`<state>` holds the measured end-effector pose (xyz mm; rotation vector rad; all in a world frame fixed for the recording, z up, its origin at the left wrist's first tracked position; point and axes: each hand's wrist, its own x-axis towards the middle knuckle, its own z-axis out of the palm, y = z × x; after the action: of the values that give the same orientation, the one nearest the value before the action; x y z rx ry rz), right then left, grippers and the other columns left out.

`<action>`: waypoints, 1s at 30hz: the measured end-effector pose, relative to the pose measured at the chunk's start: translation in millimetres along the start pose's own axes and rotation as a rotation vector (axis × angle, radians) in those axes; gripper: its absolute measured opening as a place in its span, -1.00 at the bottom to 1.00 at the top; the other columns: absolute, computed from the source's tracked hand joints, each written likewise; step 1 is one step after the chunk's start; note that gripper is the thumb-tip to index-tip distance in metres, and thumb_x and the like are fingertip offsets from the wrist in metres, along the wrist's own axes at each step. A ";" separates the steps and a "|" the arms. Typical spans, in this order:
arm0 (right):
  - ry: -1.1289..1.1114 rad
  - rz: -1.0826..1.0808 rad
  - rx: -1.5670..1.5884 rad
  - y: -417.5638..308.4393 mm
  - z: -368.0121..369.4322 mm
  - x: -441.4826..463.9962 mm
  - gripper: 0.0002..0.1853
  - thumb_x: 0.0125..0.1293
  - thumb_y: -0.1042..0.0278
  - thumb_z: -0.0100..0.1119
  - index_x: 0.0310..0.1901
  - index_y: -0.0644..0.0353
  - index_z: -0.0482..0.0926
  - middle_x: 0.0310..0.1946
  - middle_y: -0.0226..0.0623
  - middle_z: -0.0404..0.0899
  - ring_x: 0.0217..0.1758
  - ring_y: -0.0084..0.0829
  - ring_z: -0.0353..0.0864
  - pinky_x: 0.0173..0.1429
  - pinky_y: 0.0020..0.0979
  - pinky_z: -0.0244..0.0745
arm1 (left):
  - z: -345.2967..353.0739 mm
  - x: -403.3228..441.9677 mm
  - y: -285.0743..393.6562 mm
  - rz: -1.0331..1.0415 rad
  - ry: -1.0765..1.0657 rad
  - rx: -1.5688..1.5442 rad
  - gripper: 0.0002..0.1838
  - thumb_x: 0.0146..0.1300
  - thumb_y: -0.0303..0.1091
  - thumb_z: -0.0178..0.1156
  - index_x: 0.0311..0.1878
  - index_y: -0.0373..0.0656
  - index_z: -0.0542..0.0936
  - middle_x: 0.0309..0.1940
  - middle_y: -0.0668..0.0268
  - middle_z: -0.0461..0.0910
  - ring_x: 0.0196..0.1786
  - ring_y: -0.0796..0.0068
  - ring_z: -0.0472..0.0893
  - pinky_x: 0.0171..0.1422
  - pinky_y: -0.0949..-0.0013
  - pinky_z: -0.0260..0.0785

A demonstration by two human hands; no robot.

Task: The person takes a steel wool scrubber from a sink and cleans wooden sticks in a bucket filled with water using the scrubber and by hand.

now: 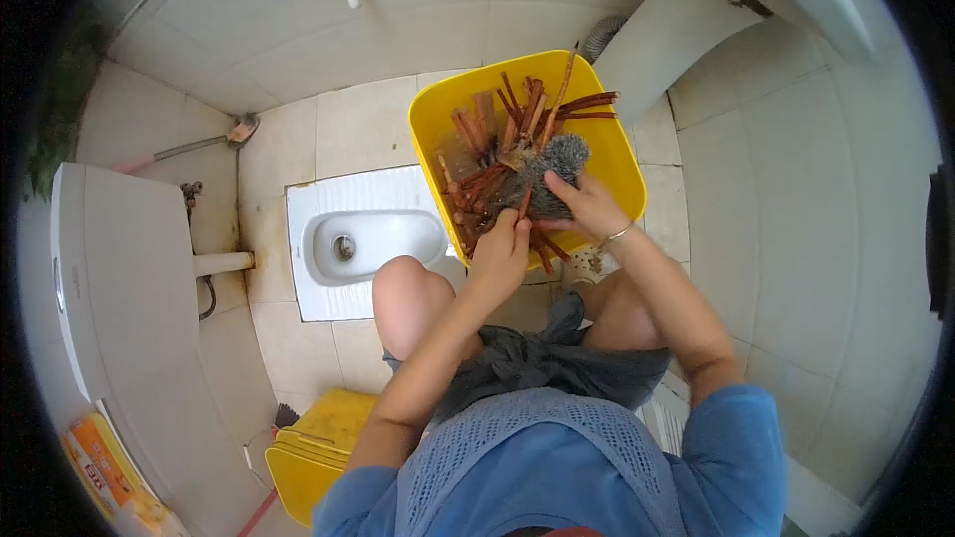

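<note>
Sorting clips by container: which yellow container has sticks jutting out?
The yellow container at upper centre: brown sticks jut past its rim. The yellow one at lower left shows none.

Left hand (500,247) and right hand (592,211) curl inward, both seemingly gripping

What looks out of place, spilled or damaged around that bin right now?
Nothing plainly broken. A few brown sticks poke past the rim of the yellow bin, so they look untidy. Left of the toilet, brownish stains mark the pale floor tiles near the white pipe.
</note>
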<state>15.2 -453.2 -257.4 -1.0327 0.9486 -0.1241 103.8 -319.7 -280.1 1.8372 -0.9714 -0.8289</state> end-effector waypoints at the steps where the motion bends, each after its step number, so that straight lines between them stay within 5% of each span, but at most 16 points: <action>1: 0.035 -0.033 0.274 1.3 13.6 -3.9 -0.41 0.11 0.17 0.24 0.13 0.15 0.24 -0.03 -0.26 0.41 0.02 -0.36 0.42 -0.16 -0.20 0.46 | 5.3 2.2 5.7 -0.030 -0.004 0.127 -0.83 0.30 -0.33 -0.14 -0.23 -0.25 0.33 -0.59 -0.08 0.43 -0.50 -0.07 0.48 -0.41 0.06 0.28; 5: 0.268 -0.186 0.253 6.6 17.4 54.4 -0.45 0.12 0.22 0.22 0.11 0.15 0.25 0.00 -0.24 0.38 0.12 -0.37 0.32 -0.12 -0.13 0.43 | 5.3 -11.6 17.1 -0.026 -0.020 0.247 -0.84 0.30 -0.32 -0.16 -0.28 -0.23 0.27 -0.57 -0.17 0.45 -0.46 -0.22 0.46 -0.41 -0.09 0.25; 7: 0.422 -0.106 0.261 -17.0 18.3 69.8 -0.57 0.14 0.27 0.19 0.01 0.20 0.32 -0.08 -0.21 0.43 -0.08 -0.37 0.46 -0.21 -0.20 0.44 | -11.2 -42.3 7.7 -0.037 -0.053 0.248 -0.83 0.30 -0.32 -0.15 -0.21 -0.24 0.29 -0.57 -0.17 0.45 -0.47 -0.22 0.45 -0.44 -0.08 0.24; 8: 0.476 -0.054 0.262 -57.2 25.9 48.3 -0.68 0.12 0.33 0.20 -0.17 0.29 0.35 -0.28 -0.22 0.49 -0.42 -0.47 0.51 -0.41 -0.37 0.47 | -19.6 -65.4 5.8 -0.028 -0.049 0.194 -0.82 0.30 -0.32 -0.15 -0.18 -0.24 0.31 -0.57 -0.17 0.45 -0.48 -0.22 0.45 -0.44 -0.06 0.25; 12: 0.400 -0.229 0.411 -11.2 40.4 86.2 -0.74 0.10 0.39 0.18 -0.19 0.21 0.37 -0.38 -0.28 0.49 -0.52 -0.40 0.51 -0.66 -0.40 0.40 | -41.5 -87.4 -16.7 0.020 0.016 0.169 -0.78 0.30 -0.32 -0.14 -0.12 -0.27 0.35 -0.58 -0.19 0.43 -0.48 -0.21 0.46 -0.43 -0.01 0.27; 18: 0.327 -0.103 0.435 -9.8 53.1 74.3 -0.77 0.07 0.41 0.18 -0.25 0.24 0.41 -0.40 -0.21 0.50 -0.50 -0.38 0.52 -0.68 -0.42 0.36 | -47.7 -65.4 -2.4 -0.070 -0.021 0.280 -0.79 0.30 -0.34 -0.12 -0.22 -0.30 0.40 -0.55 -0.12 0.45 -0.45 -0.13 0.47 -0.39 0.10 0.29; 23: 0.591 -0.119 0.331 -66.4 5.3 91.5 -0.74 0.14 0.36 0.10 -0.19 0.34 0.40 -0.45 -0.18 0.53 -0.61 -0.41 0.45 -0.60 -0.39 0.37 | -63.7 -138.1 2.2 -0.093 0.019 0.185 -0.80 0.31 -0.36 -0.14 -0.21 -0.29 0.41 -0.51 -0.07 0.47 -0.43 -0.03 0.49 -0.35 0.20 0.31; 26: 0.338 -0.194 0.237 -66.5 -44.8 106.0 -0.67 0.22 0.27 0.07 -0.08 0.31 0.39 -0.25 -0.16 0.53 -0.25 -0.33 0.56 -0.26 -0.25 0.56 | -76.9 -154.8 -3.6 -0.186 0.031 0.148 -0.78 0.31 -0.31 -0.13 -0.19 -0.28 0.39 -0.49 -0.12 0.48 -0.40 -0.14 0.49 -0.34 0.09 0.32; 28: 0.208 -0.124 0.249 -56.7 -16.0 68.7 -0.66 0.22 0.22 0.08 -0.07 0.28 0.39 -0.22 -0.18 0.52 -0.17 -0.32 0.54 -0.24 -0.22 0.57 | -68.3 -126.6 4.5 -0.194 0.058 0.088 -0.79 0.31 -0.33 -0.14 -0.18 -0.27 0.41 -0.47 -0.12 0.48 -0.37 -0.13 0.50 -0.32 0.10 0.33; 30: 0.122 -0.036 0.366 -40.8 15.1 37.2 -0.63 0.21 0.12 0.10 -0.07 0.20 0.40 -0.18 -0.26 0.53 -0.12 -0.31 0.53 -0.24 -0.19 0.57 | -51.1 -89.1 0.4 0.024 0.133 0.091 -0.81 0.30 -0.34 -0.13 -0.17 -0.25 0.38 -0.48 -0.13 0.48 -0.37 -0.14 0.51 -0.34 0.04 0.32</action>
<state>62.2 -483.7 -246.0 -0.7091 0.9742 -0.3805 104.2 -222.8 -246.0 1.9286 -0.9583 -0.6475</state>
